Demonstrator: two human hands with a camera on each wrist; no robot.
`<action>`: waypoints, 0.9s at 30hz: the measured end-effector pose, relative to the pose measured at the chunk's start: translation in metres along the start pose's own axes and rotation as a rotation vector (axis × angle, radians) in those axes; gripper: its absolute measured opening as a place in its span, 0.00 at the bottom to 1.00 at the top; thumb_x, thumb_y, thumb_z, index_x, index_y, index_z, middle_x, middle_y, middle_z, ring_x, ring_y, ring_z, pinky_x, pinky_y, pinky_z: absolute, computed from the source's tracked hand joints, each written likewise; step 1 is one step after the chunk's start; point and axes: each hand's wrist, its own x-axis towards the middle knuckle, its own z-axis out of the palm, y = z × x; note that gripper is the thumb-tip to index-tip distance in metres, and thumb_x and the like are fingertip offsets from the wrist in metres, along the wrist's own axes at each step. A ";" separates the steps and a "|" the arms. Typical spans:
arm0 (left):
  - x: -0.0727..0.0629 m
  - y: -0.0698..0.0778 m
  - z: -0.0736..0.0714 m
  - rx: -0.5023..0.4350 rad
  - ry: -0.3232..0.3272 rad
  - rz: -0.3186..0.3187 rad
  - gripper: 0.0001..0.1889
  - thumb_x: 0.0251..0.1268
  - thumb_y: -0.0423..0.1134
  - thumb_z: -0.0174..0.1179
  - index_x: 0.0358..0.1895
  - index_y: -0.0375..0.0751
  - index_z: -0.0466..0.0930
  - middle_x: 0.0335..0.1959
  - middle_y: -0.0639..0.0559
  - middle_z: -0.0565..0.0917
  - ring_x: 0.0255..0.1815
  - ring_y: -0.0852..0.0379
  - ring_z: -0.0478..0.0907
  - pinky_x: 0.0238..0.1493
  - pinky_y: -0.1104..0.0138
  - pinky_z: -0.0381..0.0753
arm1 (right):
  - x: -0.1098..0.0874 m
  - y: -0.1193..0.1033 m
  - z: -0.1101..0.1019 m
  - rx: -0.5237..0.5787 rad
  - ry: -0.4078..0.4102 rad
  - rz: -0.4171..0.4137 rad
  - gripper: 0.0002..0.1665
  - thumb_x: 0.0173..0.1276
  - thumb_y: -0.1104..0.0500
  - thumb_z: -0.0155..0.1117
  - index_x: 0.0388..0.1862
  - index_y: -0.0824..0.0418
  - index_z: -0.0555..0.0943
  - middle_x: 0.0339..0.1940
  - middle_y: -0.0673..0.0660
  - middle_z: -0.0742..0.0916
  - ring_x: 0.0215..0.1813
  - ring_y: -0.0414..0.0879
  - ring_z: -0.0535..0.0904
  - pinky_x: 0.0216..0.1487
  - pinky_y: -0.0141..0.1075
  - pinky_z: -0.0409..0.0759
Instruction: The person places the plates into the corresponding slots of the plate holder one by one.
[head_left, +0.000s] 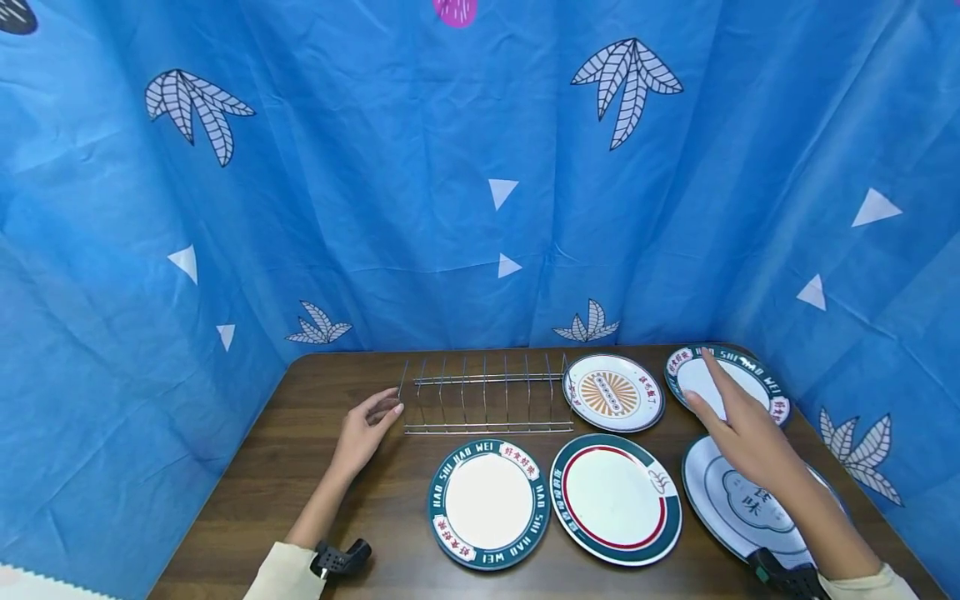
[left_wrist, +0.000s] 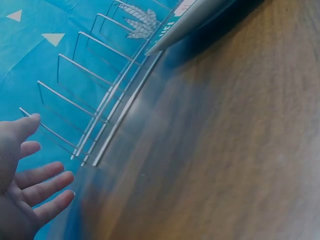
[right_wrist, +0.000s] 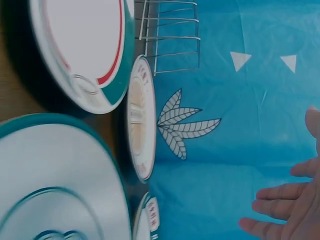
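A wire plate rack (head_left: 487,429) stands toward the back of the wooden table. At its left end is my left hand (head_left: 367,433), fingers loosely bent and parted. In the left wrist view the thumb of this left hand (left_wrist: 30,180) overlaps the end wire (left_wrist: 47,127); whether it touches cannot be told. My right hand (head_left: 750,433) reaches out on the right with straight fingers and holds nothing. It hangs above a green-rimmed plate (head_left: 678,379) at the back right and a pale blue-grey plate (head_left: 712,492), hiding part of both.
A plate with an orange sunburst (head_left: 609,393) lies against the rack's right end. In front are a green-rimmed white plate (head_left: 487,504) and a plate with a red ring (head_left: 615,500). Blue curtain (head_left: 450,208) encloses the table's back and sides.
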 end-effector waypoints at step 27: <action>-0.014 -0.021 0.020 -0.328 0.049 -0.062 0.10 0.68 0.26 0.64 0.49 0.22 0.83 0.48 0.29 0.85 0.46 0.45 0.88 0.48 0.65 0.85 | -0.073 0.082 -0.009 -0.058 0.074 0.252 0.51 0.80 0.51 0.57 0.81 0.71 0.37 0.71 0.87 0.58 0.68 0.84 0.59 0.62 0.67 0.64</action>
